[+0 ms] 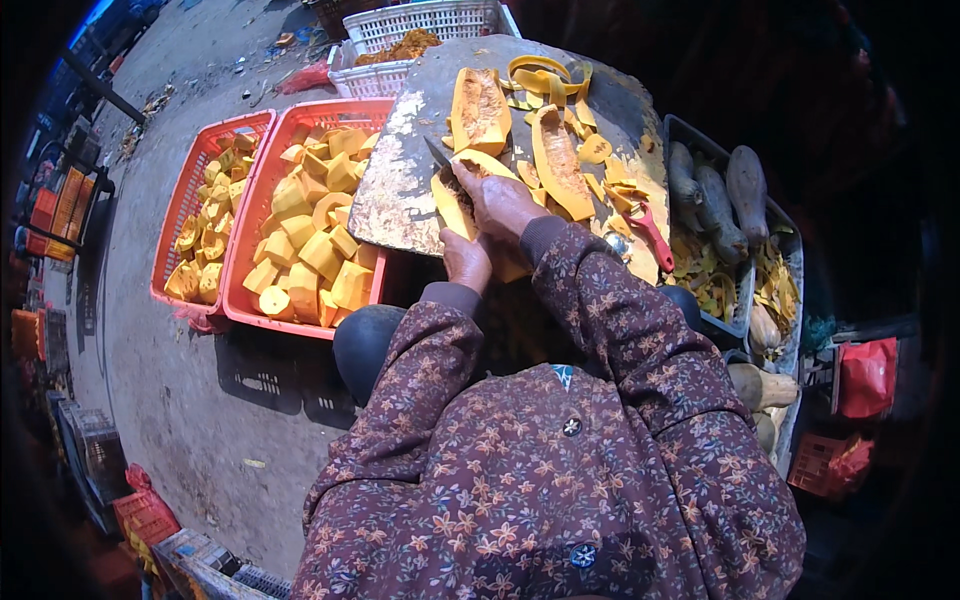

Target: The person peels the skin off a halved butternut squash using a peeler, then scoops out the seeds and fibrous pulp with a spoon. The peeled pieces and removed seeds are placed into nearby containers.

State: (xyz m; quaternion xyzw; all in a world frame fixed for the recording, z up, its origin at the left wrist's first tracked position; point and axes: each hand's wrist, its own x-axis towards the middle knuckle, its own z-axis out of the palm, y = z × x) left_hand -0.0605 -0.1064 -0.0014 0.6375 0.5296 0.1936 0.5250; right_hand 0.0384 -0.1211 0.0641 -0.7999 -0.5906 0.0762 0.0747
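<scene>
My left hand (pixel 466 262) grips the near end of a peeled squash half (pixel 453 204), tilted at the near edge of the worn board (pixel 397 195). My right hand (pixel 504 201) is closed over the hollow of that half. A dark knife blade (pixel 436 153) juts out past its fingers; the handle is hidden in the hand. Beyond my hands rests another peeled squash half (pixel 480 109), cut side up with stringy pulp. A long squash piece (pixel 561 163) lies right of my right hand. Near the board's right edge is a red-handled peeler (pixel 651 234).
Left of the board stand a red crate (pixel 238 300) of squash chunks and a narrower red crate (pixel 176 232). A white crate (pixel 420 19) with orange pulp is behind. Peel strips (pixel 544 75) litter the board. At right, whole squashes (pixel 720 210) lie in a grey crate (pixel 739 319).
</scene>
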